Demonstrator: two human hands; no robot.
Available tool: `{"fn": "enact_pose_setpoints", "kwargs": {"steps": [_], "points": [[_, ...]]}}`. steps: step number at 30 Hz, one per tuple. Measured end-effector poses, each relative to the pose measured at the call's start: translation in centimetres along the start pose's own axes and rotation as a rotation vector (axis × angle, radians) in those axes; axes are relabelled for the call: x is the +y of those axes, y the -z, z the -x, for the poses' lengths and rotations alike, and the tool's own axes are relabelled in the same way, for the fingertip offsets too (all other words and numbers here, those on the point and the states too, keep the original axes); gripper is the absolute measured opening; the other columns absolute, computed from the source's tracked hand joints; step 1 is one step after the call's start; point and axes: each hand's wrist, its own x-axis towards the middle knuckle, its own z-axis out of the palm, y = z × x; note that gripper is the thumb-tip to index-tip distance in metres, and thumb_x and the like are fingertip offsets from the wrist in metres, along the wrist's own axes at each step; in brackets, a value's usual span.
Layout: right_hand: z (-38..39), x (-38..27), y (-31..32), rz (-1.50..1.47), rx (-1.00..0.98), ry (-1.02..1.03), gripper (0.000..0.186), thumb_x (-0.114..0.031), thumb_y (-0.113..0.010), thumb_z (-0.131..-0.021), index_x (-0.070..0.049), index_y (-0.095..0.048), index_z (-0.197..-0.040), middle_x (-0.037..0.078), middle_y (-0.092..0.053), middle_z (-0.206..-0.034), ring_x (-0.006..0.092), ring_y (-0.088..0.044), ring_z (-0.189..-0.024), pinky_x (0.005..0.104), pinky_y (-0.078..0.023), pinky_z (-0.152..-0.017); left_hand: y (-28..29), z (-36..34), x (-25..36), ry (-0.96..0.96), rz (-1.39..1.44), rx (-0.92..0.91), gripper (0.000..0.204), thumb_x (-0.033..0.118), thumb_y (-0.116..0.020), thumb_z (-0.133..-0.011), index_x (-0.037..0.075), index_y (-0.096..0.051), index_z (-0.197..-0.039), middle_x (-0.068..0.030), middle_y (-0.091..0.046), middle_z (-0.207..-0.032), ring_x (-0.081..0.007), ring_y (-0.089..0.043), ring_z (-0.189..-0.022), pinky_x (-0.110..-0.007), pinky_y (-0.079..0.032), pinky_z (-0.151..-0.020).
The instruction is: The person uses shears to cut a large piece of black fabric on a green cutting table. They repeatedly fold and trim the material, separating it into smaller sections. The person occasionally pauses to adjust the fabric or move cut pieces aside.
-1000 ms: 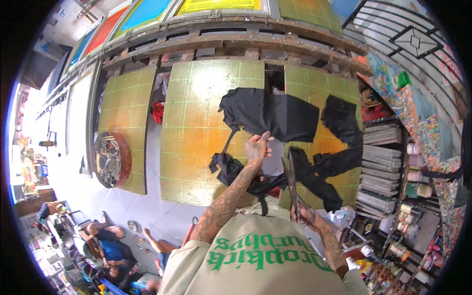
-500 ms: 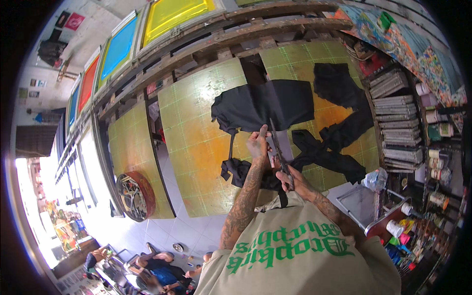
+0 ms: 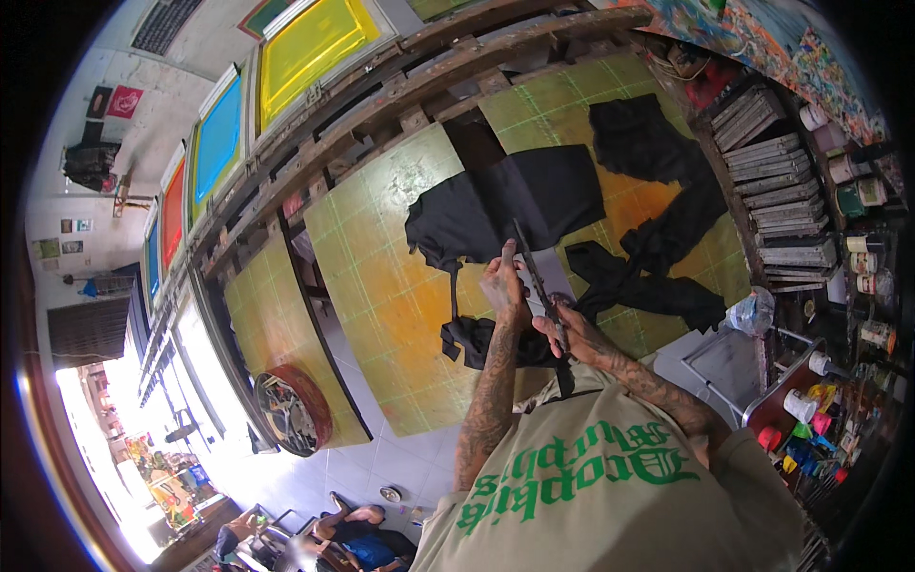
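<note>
A large piece of black cloth (image 3: 477,195) lies across yellow-green boards (image 3: 372,276). My left hand (image 3: 505,281) pinches its lower edge near the middle. My right hand (image 3: 567,329) grips long scissors (image 3: 536,281), whose blades point up to that edge, just right of my left fingers. A crumpled black piece (image 3: 472,338) lies below my left hand, partly hidden by that arm. More black pieces (image 3: 648,296) are spread over the right-hand board.
A round red-brown tin of tools (image 3: 307,408) sits at the left. Coloured framed screens (image 3: 307,59) line the far rail (image 3: 415,119). Stacked grey slabs (image 3: 774,191), jars and tubs (image 3: 853,198) stand at the right. People (image 3: 367,548) sit at the lower left.
My right hand has moved up with the scissors, bringing the blades to the cloth edge beside my left fingers. The view has turned, so the scene appears tilted and shifted.
</note>
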Motion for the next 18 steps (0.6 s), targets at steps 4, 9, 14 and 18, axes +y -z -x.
{"fn": "enact_pose_setpoints", "kwargs": {"steps": [4, 9, 14, 18], "points": [[0.4, -1.5, 0.0, 0.002, -0.004, -0.038, 0.048, -0.054, -0.065, -0.091, -0.009, -0.051, -0.102, -0.003, -0.05, -0.066, 0.0063, -0.051, -0.051, 0.0223, -0.039, -0.049, 0.0, -0.5, -0.7, -0.084, -0.009, 0.017, 0.044, 0.041, -0.075, -0.086, 0.005, -0.057, -0.066, 0.0023, -0.038, -0.046, -0.0098, -0.037, -0.035, -0.028, -0.032, -0.036], [0.4, -2.4, 0.0, -0.014, -0.017, -0.049, 0.049, -0.053, -0.067, -0.091, -0.009, -0.05, -0.103, -0.004, -0.046, -0.066, 0.0059, -0.049, -0.051, 0.0224, -0.039, -0.05, -0.3, -0.9, -1.0, -0.048, 0.036, 0.029, 0.039, 0.036, -0.075, -0.086, 0.007, -0.055, -0.068, 0.0037, -0.038, -0.047, -0.0082, -0.035, -0.036, -0.027, -0.028, -0.035], [-0.4, -1.2, 0.1, -0.01, -0.021, -0.068, 0.046, -0.052, -0.067, -0.091, -0.01, -0.049, -0.101, -0.003, -0.045, -0.071, 0.0055, -0.047, -0.054, 0.0222, -0.039, -0.051, -0.3, -0.7, -0.8, -0.038, 0.083, 0.026, 0.037, 0.032, -0.076, -0.086, 0.008, -0.055, -0.067, 0.0046, -0.039, -0.047, -0.0073, -0.034, -0.036, -0.027, -0.025, -0.035], [-0.8, -1.4, 0.1, -0.023, -0.013, -0.042, 0.044, -0.05, -0.067, -0.092, -0.01, -0.049, -0.1, -0.003, -0.045, -0.072, 0.0059, -0.047, -0.054, 0.0226, -0.04, -0.05, -0.3, -0.6, -1.1, -0.068, 0.061, 0.021, 0.036, 0.031, -0.077, -0.085, 0.008, -0.056, -0.067, 0.0047, -0.039, -0.048, -0.0072, -0.033, -0.036, -0.026, -0.024, -0.036]]}}
